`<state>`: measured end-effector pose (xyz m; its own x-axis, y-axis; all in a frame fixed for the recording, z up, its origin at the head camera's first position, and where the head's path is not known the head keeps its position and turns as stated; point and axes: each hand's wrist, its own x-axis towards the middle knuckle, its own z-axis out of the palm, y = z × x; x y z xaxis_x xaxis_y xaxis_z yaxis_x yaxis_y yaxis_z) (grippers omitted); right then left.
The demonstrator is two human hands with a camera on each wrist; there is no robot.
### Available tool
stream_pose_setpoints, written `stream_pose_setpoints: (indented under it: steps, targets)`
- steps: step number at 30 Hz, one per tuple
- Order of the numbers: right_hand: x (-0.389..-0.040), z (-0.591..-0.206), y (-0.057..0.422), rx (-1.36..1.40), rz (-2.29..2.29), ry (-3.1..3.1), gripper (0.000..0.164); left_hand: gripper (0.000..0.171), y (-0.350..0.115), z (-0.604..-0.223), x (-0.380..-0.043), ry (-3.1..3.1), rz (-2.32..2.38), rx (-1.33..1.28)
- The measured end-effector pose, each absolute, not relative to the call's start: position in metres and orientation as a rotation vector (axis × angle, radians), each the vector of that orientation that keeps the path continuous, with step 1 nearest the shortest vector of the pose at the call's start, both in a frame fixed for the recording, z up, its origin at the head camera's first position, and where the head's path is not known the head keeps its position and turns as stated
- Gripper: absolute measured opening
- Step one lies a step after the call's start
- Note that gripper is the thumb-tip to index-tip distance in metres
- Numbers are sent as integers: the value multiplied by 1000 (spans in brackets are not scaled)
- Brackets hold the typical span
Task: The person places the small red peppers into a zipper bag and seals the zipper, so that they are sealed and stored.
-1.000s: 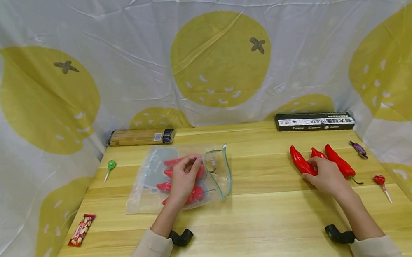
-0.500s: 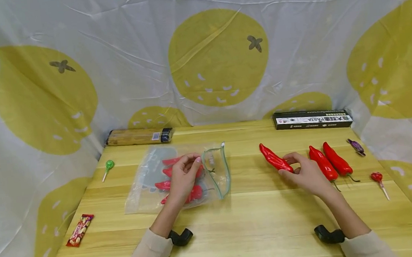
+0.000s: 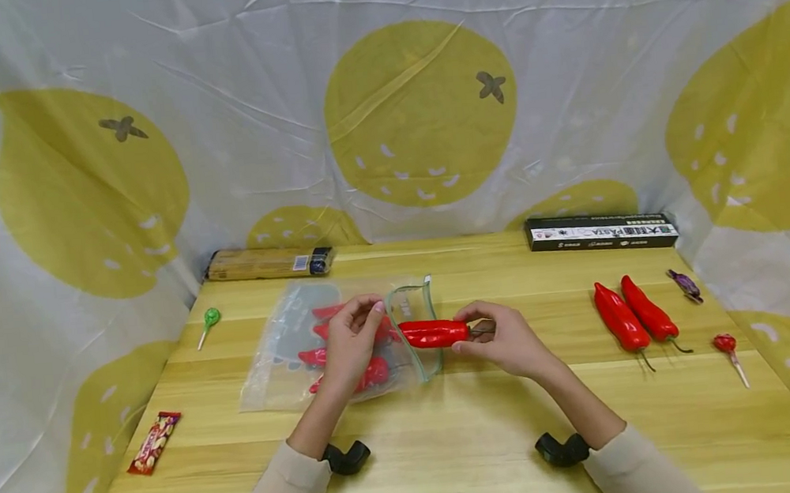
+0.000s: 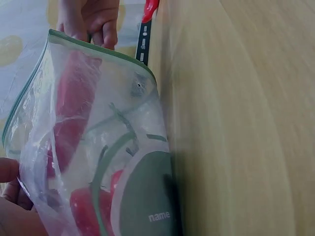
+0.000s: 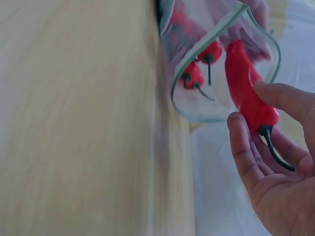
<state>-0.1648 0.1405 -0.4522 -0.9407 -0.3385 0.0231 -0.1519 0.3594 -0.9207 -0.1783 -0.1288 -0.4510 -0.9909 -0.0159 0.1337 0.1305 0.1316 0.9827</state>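
Left hand [image 3: 351,346]: fingers pinch the zip bag [image 3: 265,382] near its mouth | right hand [image 3: 507,339]: fingers are parted only by the red pepper [image 3: 432,334] they hold | tip: inside bag's mouth

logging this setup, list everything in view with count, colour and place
zip bag: 1, clear, green-edged, centre-left
bagged peppers: at least 4, red, inside zip bag
held pepper: 1, red, partly in bag mouth
loose peppers: 2, red, right
lollipops: 2, green left, red right
snack bar: 1, red, far left
wrapped candy: 1, purple, right
pasta box: 1, black-and-white, back right
long packet: 1, yellow-brown, back left
table: 1, pale wood, foreground
curtain: 1, white, yellow print, behind
wrist cameras: 2, black, lower middle
sleeves: 2, beige, bottom
left hand: 1, pinching zip bag
right hand: 1, holding pepper
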Motion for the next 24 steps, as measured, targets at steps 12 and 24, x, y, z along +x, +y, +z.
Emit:
stream_pose_setpoints:
  steps: [12,24]
  targets:
    - [-175,-461,90,-395,-1766,2276,43,24,-129,-443,-173,-2309,-1796,-71]
    - [-173,-453,69,-344,-1806,2148,55,27,-122,-455,-174,-2156,-1975,-46]
